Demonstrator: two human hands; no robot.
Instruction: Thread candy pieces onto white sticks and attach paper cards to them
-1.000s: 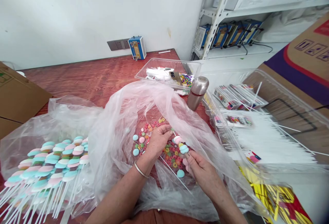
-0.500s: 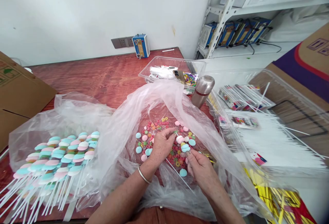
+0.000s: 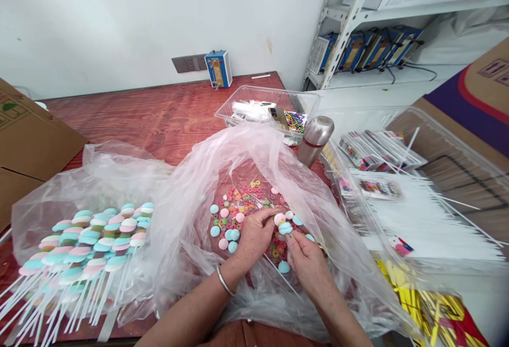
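Our right hand point(image 3: 307, 256) pinches the near end of the candy stack point(image 3: 284, 228); our left hand point(image 3: 254, 233) is narrow, contents unclear. Probably squashy, so we'd grip lightly there.

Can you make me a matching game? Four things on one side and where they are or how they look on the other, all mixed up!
1. Bracelet
2. Phone
3. Flask
4. Sweets on white sticks

A. silver, with a dark red ring
B. on the left wrist
C. at the left, on plastic
D. in the clear tray

Pairs: 1-B, 2-D, 3-A, 4-C
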